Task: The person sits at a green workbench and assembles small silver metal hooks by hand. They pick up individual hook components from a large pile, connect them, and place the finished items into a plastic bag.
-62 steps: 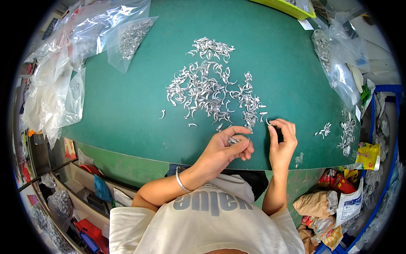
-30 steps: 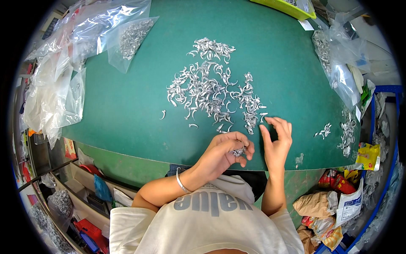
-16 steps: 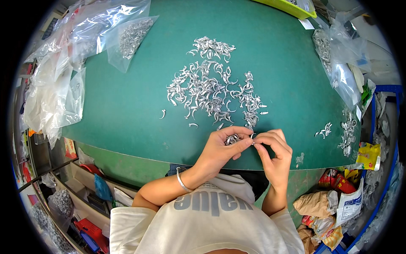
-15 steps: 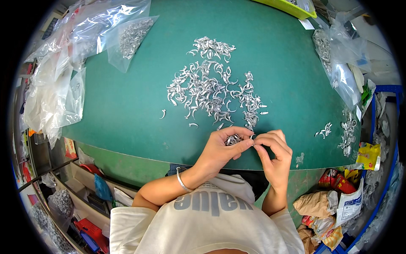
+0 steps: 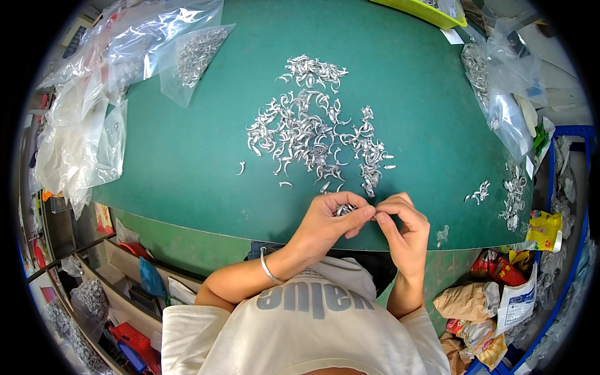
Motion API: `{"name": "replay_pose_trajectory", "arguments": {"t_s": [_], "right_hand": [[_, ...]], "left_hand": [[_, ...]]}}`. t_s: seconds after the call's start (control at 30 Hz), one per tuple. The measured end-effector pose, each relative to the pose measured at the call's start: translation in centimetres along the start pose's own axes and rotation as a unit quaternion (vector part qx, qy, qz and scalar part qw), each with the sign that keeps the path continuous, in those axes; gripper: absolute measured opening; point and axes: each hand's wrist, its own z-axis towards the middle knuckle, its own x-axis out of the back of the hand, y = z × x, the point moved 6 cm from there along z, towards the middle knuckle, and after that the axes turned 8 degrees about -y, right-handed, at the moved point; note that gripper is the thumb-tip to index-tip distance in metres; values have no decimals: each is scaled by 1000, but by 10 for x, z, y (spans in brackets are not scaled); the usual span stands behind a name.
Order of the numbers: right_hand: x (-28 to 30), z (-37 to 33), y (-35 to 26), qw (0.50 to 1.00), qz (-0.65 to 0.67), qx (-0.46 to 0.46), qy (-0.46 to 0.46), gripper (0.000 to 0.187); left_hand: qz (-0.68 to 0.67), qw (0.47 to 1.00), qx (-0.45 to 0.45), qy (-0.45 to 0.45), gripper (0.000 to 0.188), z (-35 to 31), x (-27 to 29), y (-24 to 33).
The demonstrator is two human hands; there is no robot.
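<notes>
Lower centre of frame: my left hand [image 5: 328, 222] cups small bunch of hooks [image 5: 344, 209]; right hand [image 5: 403, 225] pinches one at left fingertips. I'd keep pinch firm, work above mat [image 5: 187, 156], below pile [image 5: 312, 134], so drops stay put.

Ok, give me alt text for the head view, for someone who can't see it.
A person's left hand cups small silver metal pieces while the right hand meets it fingertip to fingertip at a green table. A loose pile of curved silver parts lies just beyond; clear plastic bags sit at far left.

Shiny metal hooks [image 5: 306, 134], matt green tabletop [image 5: 187, 156], glossy clear plastic bags [image 5: 125, 56]
</notes>
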Motion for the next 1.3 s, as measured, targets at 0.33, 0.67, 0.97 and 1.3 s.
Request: {"name": "replay_pose_trajectory", "arguments": {"t_s": [0.33, 0.67, 0.97, 1.3], "right_hand": [[21, 25, 14, 948, -282, 24, 145, 16], [18, 23, 19, 962, -246, 14, 119, 9], [7, 8, -21, 971, -178, 153, 44, 12], [12, 14, -7, 990, -93, 103, 32, 13]], "left_hand": [[-87, 995, 25, -29, 16, 3, -3, -4], [-59, 998, 0, -4, 16, 3, 5, -5], [7, 1000, -8, 12, 21, 2, 1, 3], [-81, 996, 40, -22, 14, 1, 1, -5]]}}
